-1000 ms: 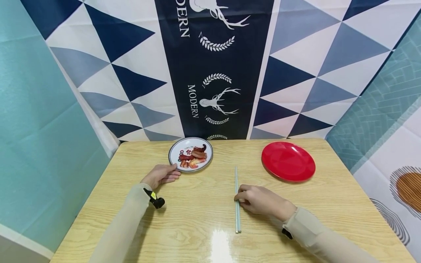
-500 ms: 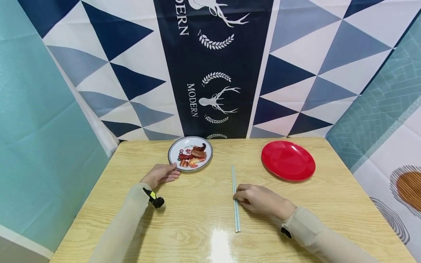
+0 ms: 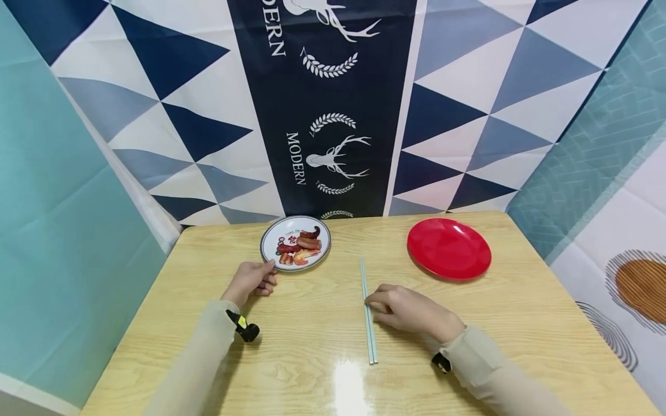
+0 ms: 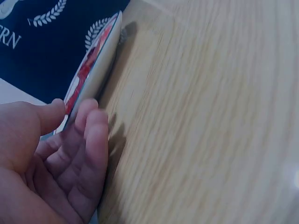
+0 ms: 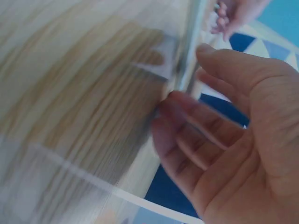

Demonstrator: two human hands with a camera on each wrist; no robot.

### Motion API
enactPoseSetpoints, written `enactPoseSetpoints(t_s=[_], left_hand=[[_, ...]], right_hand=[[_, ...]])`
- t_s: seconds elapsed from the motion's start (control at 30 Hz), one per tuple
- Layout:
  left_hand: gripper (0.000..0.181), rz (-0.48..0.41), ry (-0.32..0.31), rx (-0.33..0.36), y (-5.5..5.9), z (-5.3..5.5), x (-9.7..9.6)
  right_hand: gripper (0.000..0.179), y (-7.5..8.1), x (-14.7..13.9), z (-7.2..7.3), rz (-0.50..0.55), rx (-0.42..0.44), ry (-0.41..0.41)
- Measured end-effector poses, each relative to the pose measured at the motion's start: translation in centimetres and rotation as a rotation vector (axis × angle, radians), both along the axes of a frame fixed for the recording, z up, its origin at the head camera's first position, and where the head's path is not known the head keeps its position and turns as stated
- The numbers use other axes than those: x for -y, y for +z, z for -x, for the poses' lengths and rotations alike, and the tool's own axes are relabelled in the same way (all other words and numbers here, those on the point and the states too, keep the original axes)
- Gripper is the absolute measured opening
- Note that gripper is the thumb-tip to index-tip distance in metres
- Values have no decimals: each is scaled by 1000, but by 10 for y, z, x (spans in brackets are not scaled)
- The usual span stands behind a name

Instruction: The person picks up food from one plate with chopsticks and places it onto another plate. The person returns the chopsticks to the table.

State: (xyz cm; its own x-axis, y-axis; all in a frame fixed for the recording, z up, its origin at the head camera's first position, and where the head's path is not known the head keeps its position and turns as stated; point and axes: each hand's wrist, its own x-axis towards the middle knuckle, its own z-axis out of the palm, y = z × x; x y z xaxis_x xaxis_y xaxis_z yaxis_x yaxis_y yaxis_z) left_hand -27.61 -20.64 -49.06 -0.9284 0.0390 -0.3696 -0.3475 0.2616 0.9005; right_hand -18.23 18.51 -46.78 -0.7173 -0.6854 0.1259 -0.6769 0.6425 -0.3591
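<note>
A white, dark-rimmed plate [image 3: 266, 254] stands at the back left in the head view, bearing pieces of food [image 3: 300, 245] that include a shrimp and sausage-like pieces. My left hand [image 3: 251, 281] pinches its near-left rim, thumb over the edge and fingers curled beneath. In the left wrist view the plate [image 4: 108, 56] is seen edge-on. A pair of pale blue chopsticks [image 3: 372, 341] lies lengthwise on the table, side by side. My right hand [image 3: 411, 312] pinches them near the middle; in the right wrist view, thumb and fingertips meet around the chopsticks [image 5: 190, 35].
A red plate [image 3: 449, 248] sits at the back right of the wooden table [image 3: 291, 352]. Patterned cloth [image 3: 338, 86] hangs right behind the table's back edge, and a teal panel [image 3: 57, 242] stands along the left side.
The far ends of the chopsticks have swung slightly left. My left fingers have curled in more under the plate's rim. The head view has shifted a little.
</note>
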Motion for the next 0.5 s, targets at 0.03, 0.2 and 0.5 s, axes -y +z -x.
enactPoseSetpoints(t_s=[0.03, 0.2, 0.5], left_hand=[[48, 4, -4, -16, 0, -2, -1], [44, 73, 10, -101, 5, -14, -3], [33, 278, -87, -297, 8, -42, -19]], right_hand=[[30, 1, 0, 0, -1, 16, -17], [38, 4, 5, 2, 5, 74, -69], [42, -2, -2, 2, 108, 185, -184]])
